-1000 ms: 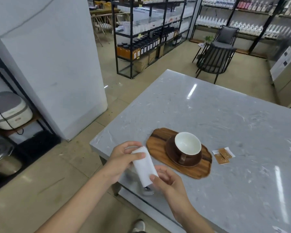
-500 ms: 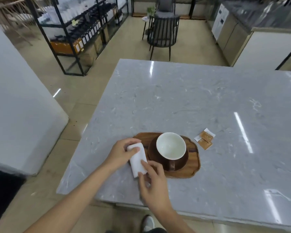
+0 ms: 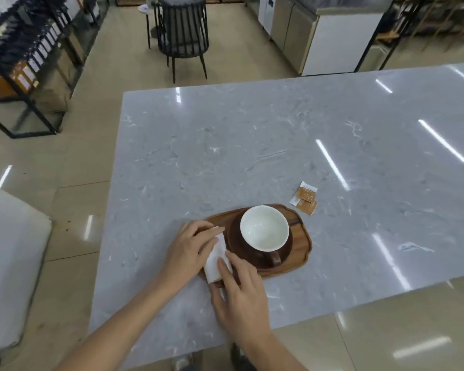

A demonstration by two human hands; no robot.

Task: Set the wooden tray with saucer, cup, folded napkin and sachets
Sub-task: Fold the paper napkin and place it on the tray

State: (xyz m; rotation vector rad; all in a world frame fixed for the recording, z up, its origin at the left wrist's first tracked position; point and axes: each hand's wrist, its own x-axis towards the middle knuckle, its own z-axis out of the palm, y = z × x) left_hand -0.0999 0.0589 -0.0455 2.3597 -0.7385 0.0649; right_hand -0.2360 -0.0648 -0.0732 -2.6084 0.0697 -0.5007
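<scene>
A wooden tray (image 3: 300, 246) lies near the front edge of the grey marble table (image 3: 252, 156). On it stands a dark brown saucer (image 3: 235, 243) with a cup (image 3: 264, 231), white inside, its handle toward me. A folded white napkin (image 3: 216, 259) lies on the tray's left end, left of the saucer. My left hand (image 3: 189, 243) grips the napkin's far part, and my right hand (image 3: 239, 293) presses fingers on its near part. Two orange-and-white sachets (image 3: 306, 198) lie on the table just beyond the tray's right end.
The table's front edge runs just below my hands. A dark chair (image 3: 181, 36) stands beyond the far edge. Black shelving (image 3: 24, 62) with goods is at the far left, and a white block (image 3: 8, 263) stands at the left.
Both hands have carried the napkin from in front of the table edge onto the tray's left end. The camera has tilted down and swung over the table.
</scene>
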